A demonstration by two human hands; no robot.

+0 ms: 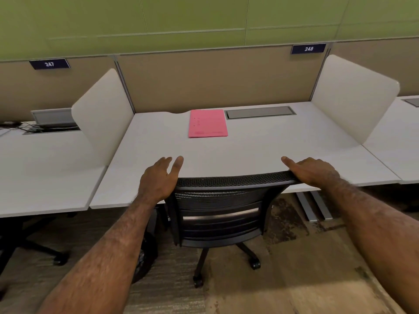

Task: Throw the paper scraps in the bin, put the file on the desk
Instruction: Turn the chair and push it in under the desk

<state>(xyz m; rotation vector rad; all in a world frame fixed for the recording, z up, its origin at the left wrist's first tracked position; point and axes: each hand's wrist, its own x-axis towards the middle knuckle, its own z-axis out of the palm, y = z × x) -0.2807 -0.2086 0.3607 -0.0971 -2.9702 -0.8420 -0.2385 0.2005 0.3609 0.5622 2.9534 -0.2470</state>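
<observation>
A pink file [207,123] lies flat on the white desk [260,143], toward the back, just left of a grey cable hatch. My left hand [158,180] hovers open, fingers apart, at the left top corner of the black mesh chair back [222,196]. My right hand [313,171] lies palm down over the chair back's right top corner, fingers curled on its edge. No paper scraps are in view.
White side dividers [102,114] [353,96] bound the desk, with a beige back panel labelled 248. A dark round bin-like object [147,254] stands under the desk, partly hidden by my left forearm. Neighbouring desks sit left and right. The chair's wheeled base is on carpet.
</observation>
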